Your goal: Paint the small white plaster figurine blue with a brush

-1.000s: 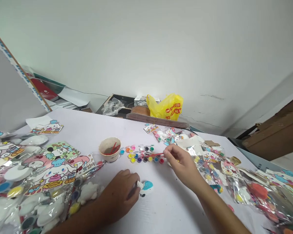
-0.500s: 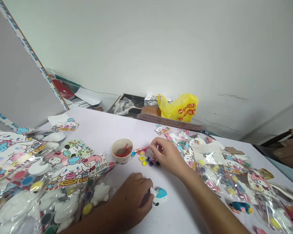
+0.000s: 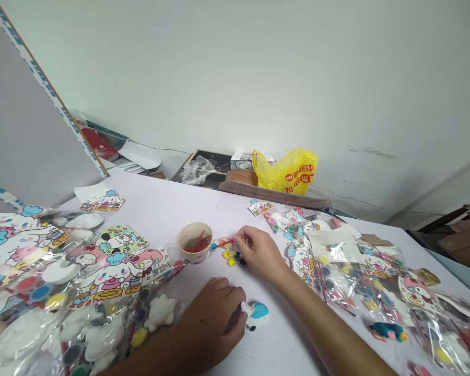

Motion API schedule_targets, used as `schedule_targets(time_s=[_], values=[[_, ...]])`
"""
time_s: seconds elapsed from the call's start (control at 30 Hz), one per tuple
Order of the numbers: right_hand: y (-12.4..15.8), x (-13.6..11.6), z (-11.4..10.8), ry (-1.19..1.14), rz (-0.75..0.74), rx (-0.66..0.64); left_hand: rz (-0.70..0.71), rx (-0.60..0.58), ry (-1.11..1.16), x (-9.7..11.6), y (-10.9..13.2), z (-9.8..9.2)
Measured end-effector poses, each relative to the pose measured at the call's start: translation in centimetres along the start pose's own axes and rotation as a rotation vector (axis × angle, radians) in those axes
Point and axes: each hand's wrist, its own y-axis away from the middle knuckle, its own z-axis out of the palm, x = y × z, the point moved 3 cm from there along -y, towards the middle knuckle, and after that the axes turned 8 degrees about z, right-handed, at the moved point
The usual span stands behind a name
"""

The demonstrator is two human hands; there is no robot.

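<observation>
My right hand (image 3: 258, 251) pinches a thin red paintbrush (image 3: 226, 242), its tip at the blue pot of a small paint set (image 3: 232, 257). My fingers partly cover that cluster of coloured paint pots. Lower down, my left hand (image 3: 221, 316) curls its thumb and fingers on the edge of a small white plaster figure (image 3: 257, 315) with a bright blue painted patch and a black spot. Part of the figure is hidden by that hand. Just left of the paint pots stands a paper cup (image 3: 195, 242) with murky water and several red brushes in it.
Clear bags with white plaster figures, paint pots and cartoon cards (image 3: 113, 277) cover the left side. More such bags (image 3: 344, 277) lie to the right, near a dark blue painted figure (image 3: 388, 332). A yellow plastic bag (image 3: 285, 171) sits beyond the table's back edge.
My right hand has shifted slightly left with the paintbrush, closer to the paint pots. My left hand and the plaster figure stay in place.
</observation>
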Motion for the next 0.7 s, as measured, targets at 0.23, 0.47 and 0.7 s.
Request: schedule_targets(time_s=[0.23,0.47,0.7], values=[[-0.05,0.30,0.33,-0.030,0.037,-0.007,-0.001,-0.006,-0.002,-0.12,0.16,0.21],[-0.46,0.88,0.12,-0.102,0.108,-0.027,-0.002,-0.015,-0.008,-0.07,0.19,0.10],[-0.32,0.62,0.03,-0.098,0.086,-0.023,0.013,-0.015,-0.029,-0.30,0.19,0.36]])
